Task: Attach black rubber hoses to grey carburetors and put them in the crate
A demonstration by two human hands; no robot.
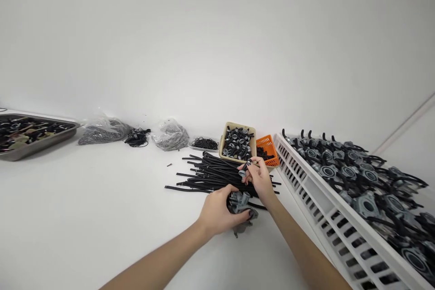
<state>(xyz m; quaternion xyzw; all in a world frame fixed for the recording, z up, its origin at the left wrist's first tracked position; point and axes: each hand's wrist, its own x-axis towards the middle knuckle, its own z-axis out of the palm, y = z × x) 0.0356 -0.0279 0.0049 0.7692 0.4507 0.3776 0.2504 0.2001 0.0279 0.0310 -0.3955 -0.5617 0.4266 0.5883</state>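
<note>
A grey metal fitting [239, 204] sits low over the desk [102, 208], gripped by the left hand [219, 210]. Just above, the right hand [260, 176] pinches a small ringed part [244, 170]. Behind lie black hoses [210, 174], a beige box [238, 142] and a white crate [326, 208].

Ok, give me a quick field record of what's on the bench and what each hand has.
left hand: grips a grey metal part just above the table
right hand: pinches a small grey piece over the pile of black tubes
behind the pile: beige box of ring pieces, orange basket
right side: white crate holding grey parts with tubes
far left: metal tray, clear bags
</note>
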